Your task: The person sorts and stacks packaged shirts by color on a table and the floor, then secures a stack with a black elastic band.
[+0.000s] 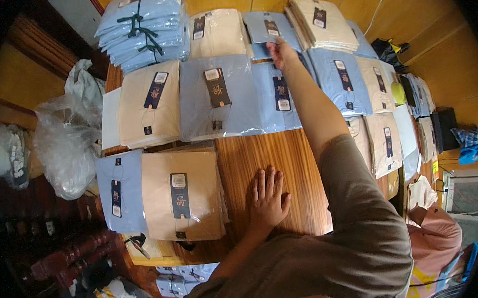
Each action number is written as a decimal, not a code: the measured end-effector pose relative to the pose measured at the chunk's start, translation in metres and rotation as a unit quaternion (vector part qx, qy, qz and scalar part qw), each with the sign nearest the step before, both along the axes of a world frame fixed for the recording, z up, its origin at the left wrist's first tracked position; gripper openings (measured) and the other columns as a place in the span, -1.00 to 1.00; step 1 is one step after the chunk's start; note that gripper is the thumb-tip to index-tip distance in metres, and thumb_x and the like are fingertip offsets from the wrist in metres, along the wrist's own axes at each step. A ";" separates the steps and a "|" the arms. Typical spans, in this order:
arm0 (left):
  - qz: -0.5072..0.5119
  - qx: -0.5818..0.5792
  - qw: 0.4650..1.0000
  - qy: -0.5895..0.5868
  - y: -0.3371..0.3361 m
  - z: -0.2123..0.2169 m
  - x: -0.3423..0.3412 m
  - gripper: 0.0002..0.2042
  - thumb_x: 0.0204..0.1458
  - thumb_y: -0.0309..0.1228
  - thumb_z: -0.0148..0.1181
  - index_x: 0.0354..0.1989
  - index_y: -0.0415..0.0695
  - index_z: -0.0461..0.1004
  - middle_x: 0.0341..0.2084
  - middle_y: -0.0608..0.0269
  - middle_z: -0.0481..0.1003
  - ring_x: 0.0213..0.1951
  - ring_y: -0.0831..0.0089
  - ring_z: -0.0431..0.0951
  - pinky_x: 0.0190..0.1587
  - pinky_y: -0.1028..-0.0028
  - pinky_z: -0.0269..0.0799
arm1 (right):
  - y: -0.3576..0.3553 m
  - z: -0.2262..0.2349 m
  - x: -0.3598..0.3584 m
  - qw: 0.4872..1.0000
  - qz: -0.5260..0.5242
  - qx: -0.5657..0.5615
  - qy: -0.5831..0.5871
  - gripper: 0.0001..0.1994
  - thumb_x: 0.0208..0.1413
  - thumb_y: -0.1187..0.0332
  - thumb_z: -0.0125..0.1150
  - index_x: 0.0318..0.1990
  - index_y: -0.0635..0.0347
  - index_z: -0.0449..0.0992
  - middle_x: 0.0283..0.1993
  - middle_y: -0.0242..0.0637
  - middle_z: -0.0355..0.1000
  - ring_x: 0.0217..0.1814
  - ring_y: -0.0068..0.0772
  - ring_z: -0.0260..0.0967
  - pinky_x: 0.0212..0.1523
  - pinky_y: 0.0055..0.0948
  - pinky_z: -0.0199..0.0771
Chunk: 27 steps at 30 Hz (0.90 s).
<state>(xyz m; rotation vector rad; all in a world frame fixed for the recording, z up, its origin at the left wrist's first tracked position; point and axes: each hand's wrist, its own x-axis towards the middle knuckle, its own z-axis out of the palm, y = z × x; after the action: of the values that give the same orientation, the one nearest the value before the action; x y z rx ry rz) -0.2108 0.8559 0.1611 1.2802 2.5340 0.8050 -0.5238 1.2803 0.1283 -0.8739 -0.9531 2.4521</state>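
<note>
Two hands: both belong to the person wearing the camera, forearms entering from the lower edge.
Left hand: the left hand [267,198] lies flat, fingers spread, palm down on a bare strip of the brown wooden counter [284,162]; its grip is wide and holds nothing.
Right hand: the right hand [282,52] is stretched far forward, its grip narrowed on the top edge of a flat light blue folded garment in clear plastic wrap [279,93] in the middle row.
Beside it: a wider grey-blue wrapped garment [219,98] touches its left side; a beige wrapped garment [150,102] lies further left.
Near row: a tan wrapped garment [181,194] sits just left of the flat hand.
Far corner: a tied stack of pale blue packets [144,28].
Step, as a judgement: sorting or picking wrapped packets, with the blue one in hand.
Next move calls for: a clean lift or slide without dragging the overlapping neighbours.
</note>
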 end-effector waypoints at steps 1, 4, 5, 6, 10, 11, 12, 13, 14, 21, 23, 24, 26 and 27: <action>0.015 0.001 1.000 -0.002 -0.002 -0.005 -0.001 -0.32 0.23 -0.06 0.07 0.45 -0.20 0.22 0.50 -0.06 0.06 0.52 -0.14 -0.05 0.50 -0.08 -0.15 | -0.031 0.013 -0.019 0.999 -0.047 0.026 0.000 -0.80 0.39 0.39 0.06 -0.12 0.41 0.46 -0.22 -0.09 0.57 -0.31 -0.37 0.59 -0.38 -0.53 0.75; 0.013 0.004 1.000 0.022 0.001 0.000 0.001 -0.33 0.23 -0.07 0.07 0.44 -0.20 0.23 0.50 -0.07 0.06 0.51 -0.15 -0.05 0.49 -0.08 -0.13 | -0.029 0.050 -0.040 0.990 -0.123 0.075 0.012 -0.82 0.38 0.42 0.05 -0.08 0.42 0.46 -0.15 -0.06 0.55 -0.27 -0.31 0.60 -0.30 -0.46 0.78; 0.013 0.019 0.999 0.034 0.002 0.000 0.001 -0.33 0.20 -0.08 0.13 0.40 -0.25 0.26 0.46 -0.13 0.11 0.49 -0.19 0.00 0.48 -0.09 -0.11 | -0.029 0.069 -0.045 0.987 -0.137 0.085 0.027 -0.81 0.38 0.43 0.05 -0.06 0.43 0.46 -0.13 -0.05 0.55 -0.25 -0.29 0.61 -0.28 -0.43 0.78; 0.020 0.019 0.998 0.048 0.001 0.000 0.001 -0.34 0.20 -0.09 0.13 0.40 -0.25 0.27 0.46 -0.13 0.12 0.48 -0.19 0.02 0.47 -0.09 -0.11 | -0.039 0.097 -0.052 0.987 -0.134 0.074 0.039 -0.79 0.36 0.46 0.04 0.00 0.47 0.43 -0.10 0.00 0.53 -0.20 -0.24 0.62 -0.28 -0.38 0.79; 0.031 0.023 0.997 0.062 0.004 0.005 0.002 -0.39 0.23 -0.08 0.12 0.34 -0.25 0.34 0.41 -0.13 0.20 0.45 -0.17 0.10 0.45 -0.09 -0.02 | -0.070 0.206 -0.024 0.979 -0.128 0.128 0.089 -0.82 0.34 0.44 0.09 -0.08 0.43 0.42 -0.24 -0.10 0.52 -0.40 -0.27 0.58 -0.30 -0.40 0.75; 0.030 0.028 0.998 0.047 0.005 0.003 0.003 -0.41 0.25 -0.07 0.09 0.32 -0.25 0.36 0.40 -0.12 0.22 0.44 -0.14 0.14 0.44 -0.09 0.02 | -0.055 0.216 -0.011 0.973 -0.127 0.165 0.100 -0.85 0.34 0.42 0.12 -0.13 0.37 0.46 -0.31 -0.18 0.52 -0.46 -0.32 0.55 -0.34 -0.43 0.71; 0.034 0.033 0.998 0.033 0.007 0.000 0.001 -0.43 0.27 -0.06 0.07 0.30 -0.25 0.38 0.40 -0.11 0.24 0.43 -0.11 0.18 0.43 -0.09 0.06 | -0.039 0.222 0.003 0.967 -0.075 0.214 0.120 -0.78 0.38 0.34 0.05 -0.13 0.36 0.47 -0.27 -0.13 0.53 -0.41 -0.31 0.54 -0.29 -0.41 0.66; 0.059 0.123 0.979 -0.151 0.012 -0.022 -0.009 -0.41 0.29 -0.03 0.04 0.31 -0.26 0.35 0.39 -0.10 0.25 0.40 -0.10 0.23 0.41 -0.08 0.11 | -0.023 0.227 0.018 0.955 -0.019 0.263 0.140 -0.71 0.42 0.25 -0.03 -0.13 0.36 0.48 -0.23 -0.09 0.54 -0.35 -0.30 0.53 -0.24 -0.39 0.61; 0.086 0.208 0.917 -0.329 0.019 -0.044 -0.022 -0.38 0.31 0.01 0.02 0.33 -0.27 0.32 0.39 -0.08 0.27 0.38 -0.09 0.28 0.40 -0.07 0.16 | -0.013 0.233 0.032 0.937 0.043 0.308 0.159 -0.63 0.46 0.17 -0.10 -0.13 0.35 0.49 -0.20 -0.04 0.56 -0.30 -0.30 0.52 -0.20 -0.37 0.57; -0.192 0.544 0.407 -0.708 0.151 0.117 -0.099 -0.09 0.20 0.37 -0.14 0.44 -0.22 0.11 0.39 -0.12 0.22 0.38 -0.02 0.28 0.39 -0.03 0.20 | -0.091 0.249 0.281 0.867 -0.072 0.477 0.129 -0.83 0.36 0.37 0.17 -0.28 0.27 0.52 -0.45 -0.32 0.48 -0.46 -0.50 0.46 -0.40 -0.50 0.49; -0.144 0.561 0.357 -0.732 0.187 0.114 -0.111 -0.21 0.24 0.25 0.01 0.39 -0.21 0.23 0.28 -0.10 0.38 0.26 0.02 0.43 0.28 0.01 0.35 | -0.102 0.212 0.323 0.834 -0.097 0.536 0.093 -0.75 0.37 0.32 0.18 -0.36 0.25 0.48 -0.52 -0.36 0.48 -0.42 -0.61 0.48 -0.45 -0.52 0.44; -0.079 0.510 0.466 -0.719 0.201 0.109 -0.119 -0.26 0.24 0.17 0.07 0.37 -0.20 0.25 0.25 -0.06 0.41 0.23 0.05 0.45 0.27 0.03 0.37 | -0.113 0.197 0.339 0.851 -0.079 0.504 0.127 -0.75 0.36 0.31 0.21 -0.36 0.26 0.49 -0.54 -0.40 0.44 -0.46 -0.66 0.40 -0.49 -0.53 0.36; 0.065 0.387 0.653 -0.648 0.221 0.102 -0.136 -0.36 0.23 0.01 0.20 0.34 -0.18 0.30 0.18 0.02 0.47 0.18 0.11 0.49 0.23 0.06 0.39 | -0.113 0.159 0.364 0.832 0.017 0.555 -0.003 -0.73 0.32 0.28 0.28 -0.35 0.29 0.51 -0.52 -0.36 0.49 -0.44 -0.67 0.42 -0.47 -0.56 0.36; 0.078 0.385 0.678 -0.621 0.235 0.102 -0.133 -0.40 0.22 -0.08 0.23 0.32 -0.17 0.32 0.16 0.05 0.48 0.16 0.14 0.49 0.22 0.09 0.40 | -0.110 0.138 0.372 0.885 0.049 0.462 0.013 -0.73 0.32 0.26 0.29 -0.30 0.33 0.54 -0.46 -0.31 0.53 -0.36 -0.58 0.51 -0.37 -0.55 0.48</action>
<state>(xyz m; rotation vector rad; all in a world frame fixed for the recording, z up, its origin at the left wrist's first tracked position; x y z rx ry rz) -0.3435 1.0912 0.2629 0.2366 1.1348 1.9879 -0.1522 1.1706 0.2662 -0.4365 -1.9272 1.6909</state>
